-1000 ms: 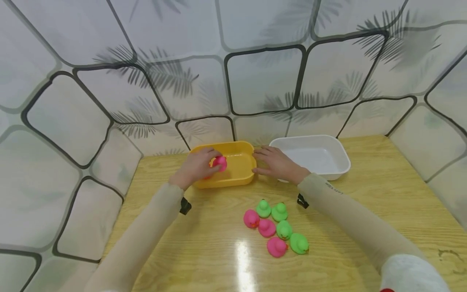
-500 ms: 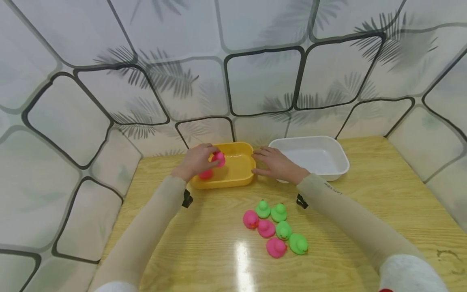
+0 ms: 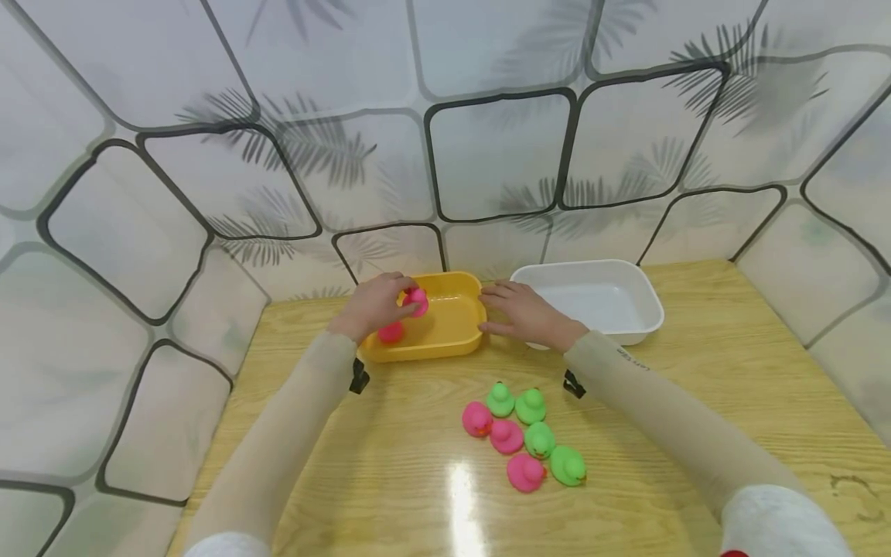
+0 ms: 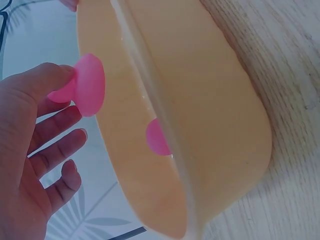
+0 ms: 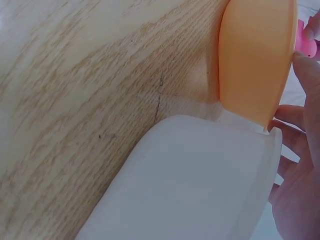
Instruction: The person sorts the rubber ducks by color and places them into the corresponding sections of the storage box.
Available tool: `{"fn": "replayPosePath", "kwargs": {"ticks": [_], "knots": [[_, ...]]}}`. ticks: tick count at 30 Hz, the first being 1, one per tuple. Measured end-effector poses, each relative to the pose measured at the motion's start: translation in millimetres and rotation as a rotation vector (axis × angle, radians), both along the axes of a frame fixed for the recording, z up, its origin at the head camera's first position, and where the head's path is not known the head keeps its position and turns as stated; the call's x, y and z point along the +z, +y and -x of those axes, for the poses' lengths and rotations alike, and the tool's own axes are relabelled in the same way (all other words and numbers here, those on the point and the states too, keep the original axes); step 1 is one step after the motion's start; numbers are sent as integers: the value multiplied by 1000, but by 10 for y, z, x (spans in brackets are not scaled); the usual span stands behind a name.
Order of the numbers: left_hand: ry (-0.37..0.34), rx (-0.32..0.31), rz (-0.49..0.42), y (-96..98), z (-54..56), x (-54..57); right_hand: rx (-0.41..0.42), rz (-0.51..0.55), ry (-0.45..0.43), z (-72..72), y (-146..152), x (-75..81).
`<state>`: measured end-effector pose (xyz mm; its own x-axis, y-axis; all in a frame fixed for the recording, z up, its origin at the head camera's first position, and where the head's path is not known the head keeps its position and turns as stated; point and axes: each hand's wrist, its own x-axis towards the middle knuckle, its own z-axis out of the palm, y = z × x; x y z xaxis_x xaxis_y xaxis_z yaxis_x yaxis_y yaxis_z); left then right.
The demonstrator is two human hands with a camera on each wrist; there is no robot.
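Note:
My left hand (image 3: pixel 376 308) pinches a pink rubber duck (image 3: pixel 417 302) between thumb and fingers, above the left part of the yellow tub (image 3: pixel 425 354). In the left wrist view the held duck (image 4: pixel 91 85) is apart from the tub wall (image 4: pixel 220 115), with the other fingers loosely bent below it. A second pink duck (image 3: pixel 391 333) lies inside the tub at its left end, partly hidden by the rim in the left wrist view. At the tub's right end, my right hand (image 3: pixel 529 315) touches the rim with extended, relaxed fingers, its palm side over the white tub's corner.
The white tub (image 3: pixel 626 338) stands close to the right of the yellow one. Nearer on the wooden table (image 3: pixel 390 464) lie several green ducks (image 3: pixel 539 440) and 3 pink ducks (image 3: pixel 506 436), bunched together. A patterned wall (image 3: pixel 501 162) rises behind.
My left hand has lifted slightly with the pink duck and moved back, uncovering the second pink duck in the tub. The right hand stays at the rim.

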<state>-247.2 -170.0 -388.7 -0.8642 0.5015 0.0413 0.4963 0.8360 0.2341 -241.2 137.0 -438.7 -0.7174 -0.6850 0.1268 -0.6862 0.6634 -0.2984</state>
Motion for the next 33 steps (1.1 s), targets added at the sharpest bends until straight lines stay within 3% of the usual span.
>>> {"fn": "replayPosePath", "kwargs": {"ticks": [9, 17, 25, 33], "knots": [[-35, -6, 18, -42, -65, -35, 4, -6, 18, -8, -19, 0], [44, -62, 2, -79, -173, -79, 2, -9, 15, -13, -15, 6], [99, -139, -86, -32, -403, -98, 6, -9, 35, -9, -12, 1], [139, -184, -111, 44, -625, -140, 11, -4, 43, -7, -5, -1]]}}
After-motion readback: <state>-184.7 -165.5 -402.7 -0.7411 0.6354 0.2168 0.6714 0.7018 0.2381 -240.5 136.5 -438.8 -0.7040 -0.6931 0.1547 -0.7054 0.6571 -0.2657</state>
